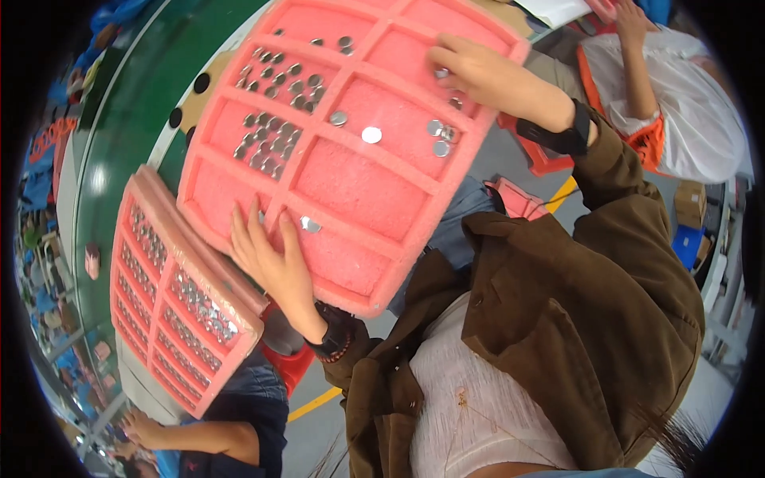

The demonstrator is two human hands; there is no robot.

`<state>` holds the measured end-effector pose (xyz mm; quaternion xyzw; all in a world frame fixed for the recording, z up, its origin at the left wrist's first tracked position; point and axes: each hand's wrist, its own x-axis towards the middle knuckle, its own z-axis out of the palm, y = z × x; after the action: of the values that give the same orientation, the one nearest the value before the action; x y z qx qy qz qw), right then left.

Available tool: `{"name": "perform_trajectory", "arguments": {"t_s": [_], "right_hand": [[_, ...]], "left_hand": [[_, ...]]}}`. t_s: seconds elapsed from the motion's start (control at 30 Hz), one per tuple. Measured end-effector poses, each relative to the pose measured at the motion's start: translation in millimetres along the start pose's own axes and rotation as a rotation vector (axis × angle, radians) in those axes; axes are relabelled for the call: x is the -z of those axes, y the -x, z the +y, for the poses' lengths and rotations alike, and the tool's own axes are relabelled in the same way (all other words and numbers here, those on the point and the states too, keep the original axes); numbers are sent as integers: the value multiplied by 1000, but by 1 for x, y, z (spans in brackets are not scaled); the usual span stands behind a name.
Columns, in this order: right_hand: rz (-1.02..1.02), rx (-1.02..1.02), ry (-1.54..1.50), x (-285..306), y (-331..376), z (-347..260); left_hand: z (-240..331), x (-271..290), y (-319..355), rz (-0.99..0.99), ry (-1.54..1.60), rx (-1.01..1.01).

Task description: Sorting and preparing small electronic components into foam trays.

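Note:
A pink foam tray with divided compartments lies before me. Small silver round metal pieces cluster in its left-middle compartments, with a few scattered in others. My left hand rests over the near-left compartments, fingers spread; a silver bit shows by its fingertips and another metal piece lies just right of the thumb. At the upper right compartments, my right hand has its fingers curled together around a small silver round piece. Several more pieces lie below that hand, near the tray's right edge.
Left of my tray stands a second pink foam tray, its compartments filled with silver pieces, on a green work surface. A co-worker's arm is at the lower left; another person in white sits at the upper right. Black discs lie beyond.

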<state>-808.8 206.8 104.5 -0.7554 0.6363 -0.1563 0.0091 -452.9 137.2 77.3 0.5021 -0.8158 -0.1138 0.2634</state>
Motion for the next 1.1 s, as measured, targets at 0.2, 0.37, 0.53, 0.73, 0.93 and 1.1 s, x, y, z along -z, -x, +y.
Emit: {"name": "perform_trajectory", "arguments": {"t_s": [0.2,0.37,0.53,0.73,0.93,1.1], "right_hand": [[-143,-98,-299,5,-11,-4],[-202,-207,-422,7,-11,-8],[-336,-413,-554,27,-28,-13],[-91,-63,-459,28,-113,-39],[-140,341,-456,-47,-230,-108],[-376,130,-424,-67,-246,-140]], "left_hand": [[-4,4,4,42,5,10],[-8,-2,2,73,52,-2],[-9,-1,3,103,47,-12],[-11,-2,5,119,47,-24],[-12,-4,6,136,81,-29],[-13,-3,6,144,102,-22]]}}
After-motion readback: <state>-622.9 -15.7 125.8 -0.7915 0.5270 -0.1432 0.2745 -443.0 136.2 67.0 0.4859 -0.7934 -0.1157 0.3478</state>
